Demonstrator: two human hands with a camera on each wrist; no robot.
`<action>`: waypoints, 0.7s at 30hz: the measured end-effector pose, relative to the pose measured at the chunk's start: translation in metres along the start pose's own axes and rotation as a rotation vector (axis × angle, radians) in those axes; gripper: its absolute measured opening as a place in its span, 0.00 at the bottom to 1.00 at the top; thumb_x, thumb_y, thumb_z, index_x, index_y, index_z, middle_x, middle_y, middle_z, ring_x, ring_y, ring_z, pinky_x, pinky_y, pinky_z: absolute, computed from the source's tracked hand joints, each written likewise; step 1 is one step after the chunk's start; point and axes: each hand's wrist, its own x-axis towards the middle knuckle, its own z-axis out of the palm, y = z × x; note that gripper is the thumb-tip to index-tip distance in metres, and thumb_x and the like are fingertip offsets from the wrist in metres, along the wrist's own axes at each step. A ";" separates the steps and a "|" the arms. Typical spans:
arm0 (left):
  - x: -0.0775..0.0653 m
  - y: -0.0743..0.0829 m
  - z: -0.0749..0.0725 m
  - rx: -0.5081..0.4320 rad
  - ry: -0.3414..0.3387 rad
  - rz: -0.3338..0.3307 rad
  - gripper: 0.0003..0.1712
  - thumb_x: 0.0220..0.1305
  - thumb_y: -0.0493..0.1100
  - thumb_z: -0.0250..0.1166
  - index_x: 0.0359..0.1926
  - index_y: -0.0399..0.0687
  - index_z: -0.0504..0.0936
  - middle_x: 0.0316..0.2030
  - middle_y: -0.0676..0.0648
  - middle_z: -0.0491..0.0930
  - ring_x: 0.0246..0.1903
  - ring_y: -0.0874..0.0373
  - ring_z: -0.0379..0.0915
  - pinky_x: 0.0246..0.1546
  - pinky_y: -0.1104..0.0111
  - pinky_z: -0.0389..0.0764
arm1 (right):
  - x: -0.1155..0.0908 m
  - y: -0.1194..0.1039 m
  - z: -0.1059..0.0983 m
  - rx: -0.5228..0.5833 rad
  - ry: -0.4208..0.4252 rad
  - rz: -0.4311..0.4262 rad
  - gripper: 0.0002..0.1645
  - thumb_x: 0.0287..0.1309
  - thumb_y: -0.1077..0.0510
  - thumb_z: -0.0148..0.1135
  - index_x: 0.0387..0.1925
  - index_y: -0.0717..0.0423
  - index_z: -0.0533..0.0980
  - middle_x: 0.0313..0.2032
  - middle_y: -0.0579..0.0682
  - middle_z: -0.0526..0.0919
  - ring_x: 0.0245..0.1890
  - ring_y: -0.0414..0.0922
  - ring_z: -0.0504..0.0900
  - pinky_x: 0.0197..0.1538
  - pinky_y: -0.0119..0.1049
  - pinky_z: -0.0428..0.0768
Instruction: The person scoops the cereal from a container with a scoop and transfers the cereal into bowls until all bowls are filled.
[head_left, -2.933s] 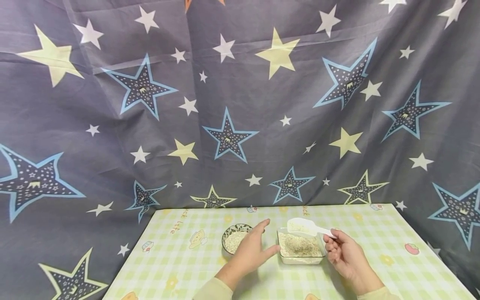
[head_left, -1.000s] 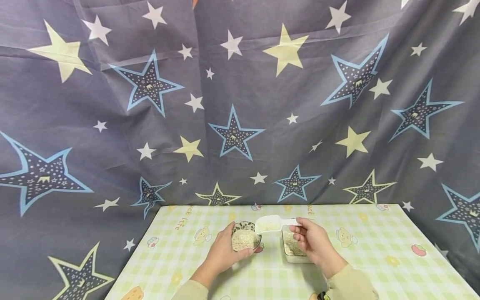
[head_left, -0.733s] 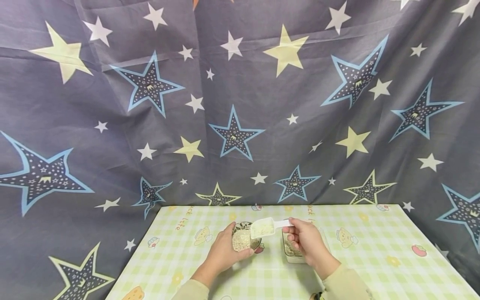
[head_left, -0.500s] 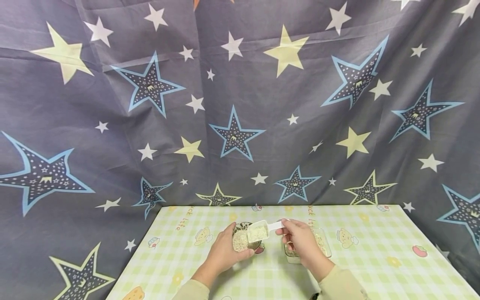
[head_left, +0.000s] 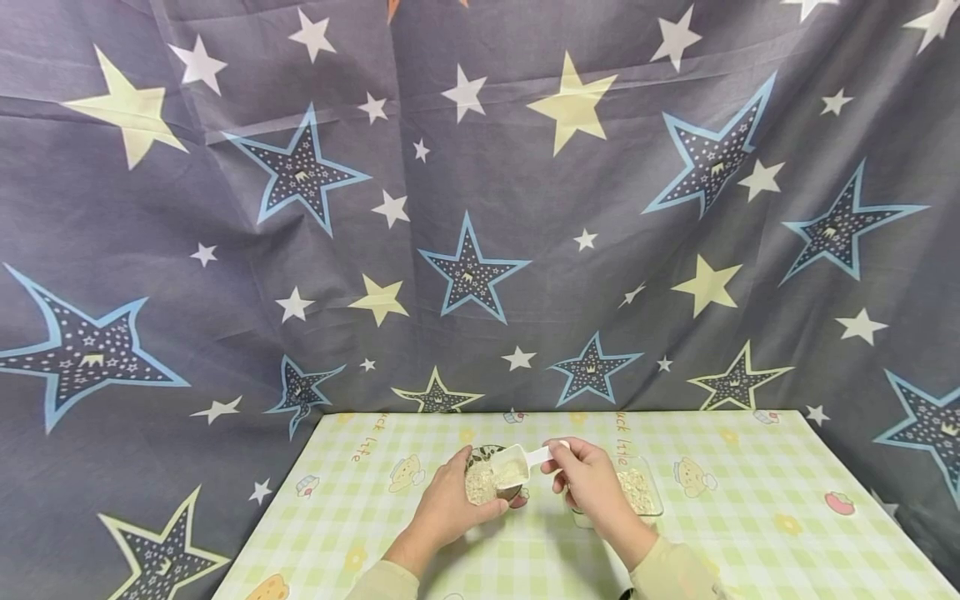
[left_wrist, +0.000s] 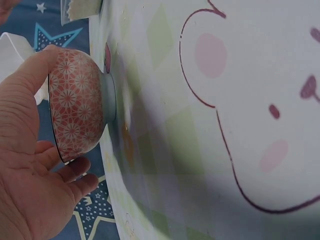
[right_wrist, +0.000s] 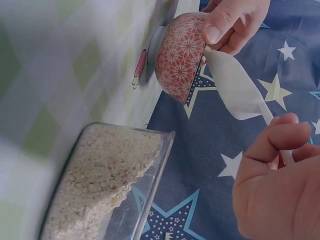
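My left hand (head_left: 447, 504) holds a small bowl by its rim, thumb on the near side and fingers on the far side. The bowl (left_wrist: 77, 102) is red with white flowers outside and has oat flakes (head_left: 478, 482) inside. With curled fingers, my right hand (head_left: 595, 486) pinches the handle of a white scoop (right_wrist: 235, 87). The scoop's lip tilts down over the bowl's right side, right at the rim, with pale flakes in it. Beneath and right of my right hand stands a clear rectangular container (right_wrist: 149, 205) of oat flakes (right_wrist: 107, 172), partly hidden by that hand in the head view.
A table with a green checked cloth (head_left: 750, 533) carries everything. Behind its far edge hangs a dark curtain (head_left: 525, 208) with stars. The container stands a short way right of the bowl.
The scoop has travelled left from above the container to the bowl and tipped downward. My left hand, earlier spread over the bowl, has taken hold of it.
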 end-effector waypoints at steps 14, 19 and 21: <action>-0.001 0.002 0.000 -0.010 0.001 -0.014 0.68 0.51 0.66 0.83 0.81 0.36 0.60 0.72 0.29 0.72 0.71 0.30 0.71 0.69 0.36 0.77 | 0.000 0.003 -0.004 -0.197 0.040 -0.163 0.12 0.77 0.56 0.60 0.48 0.57 0.87 0.31 0.51 0.89 0.21 0.40 0.79 0.20 0.27 0.71; -0.001 0.000 0.001 -0.008 0.006 -0.006 0.68 0.51 0.66 0.83 0.81 0.36 0.61 0.73 0.29 0.72 0.71 0.30 0.71 0.69 0.36 0.77 | -0.001 0.007 -0.006 -0.283 0.038 -0.242 0.12 0.78 0.55 0.60 0.48 0.54 0.87 0.32 0.52 0.90 0.21 0.39 0.80 0.24 0.29 0.78; -0.001 0.000 0.001 -0.008 0.008 -0.002 0.68 0.51 0.66 0.83 0.81 0.36 0.61 0.73 0.29 0.72 0.71 0.30 0.71 0.69 0.36 0.76 | -0.002 0.008 -0.006 -0.310 0.032 -0.280 0.12 0.78 0.54 0.61 0.49 0.53 0.87 0.32 0.51 0.90 0.21 0.38 0.80 0.25 0.29 0.79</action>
